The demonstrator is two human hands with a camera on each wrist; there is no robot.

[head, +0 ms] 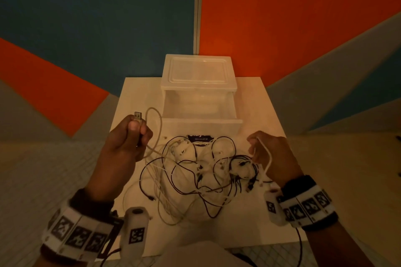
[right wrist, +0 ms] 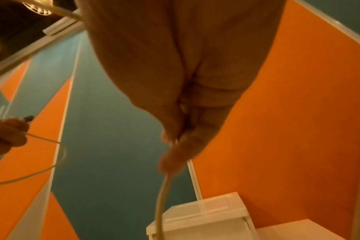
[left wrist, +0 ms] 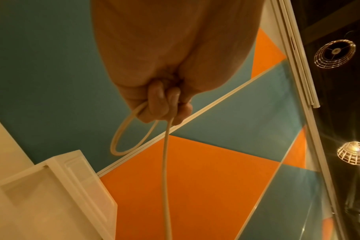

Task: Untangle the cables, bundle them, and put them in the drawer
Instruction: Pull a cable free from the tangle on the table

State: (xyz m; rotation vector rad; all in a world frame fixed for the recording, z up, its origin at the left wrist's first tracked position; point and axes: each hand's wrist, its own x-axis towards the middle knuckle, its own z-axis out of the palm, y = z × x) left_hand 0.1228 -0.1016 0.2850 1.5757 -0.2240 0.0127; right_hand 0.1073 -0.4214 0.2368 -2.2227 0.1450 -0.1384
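A tangle of black and white cables (head: 201, 171) lies on the white table (head: 260, 115) in front of the translucent drawer unit (head: 198, 76), whose drawer (head: 201, 124) is pulled open. My left hand (head: 132, 134) is raised at the left and grips a white cable (left wrist: 165, 170) just below its USB plug (head: 138, 116), with a small loop hanging by the fingers. My right hand (head: 263, 149) is at the right above the tangle and pinches a white cable (right wrist: 160, 203) that hangs down towards the table.
A dark label (head: 200, 137) shows on the drawer front. The small table stands against an orange and teal wall (head: 282, 17). Pale tiled floor (head: 43, 169) lies on both sides. Wrist bands with markers (head: 303, 204) sit on both arms.
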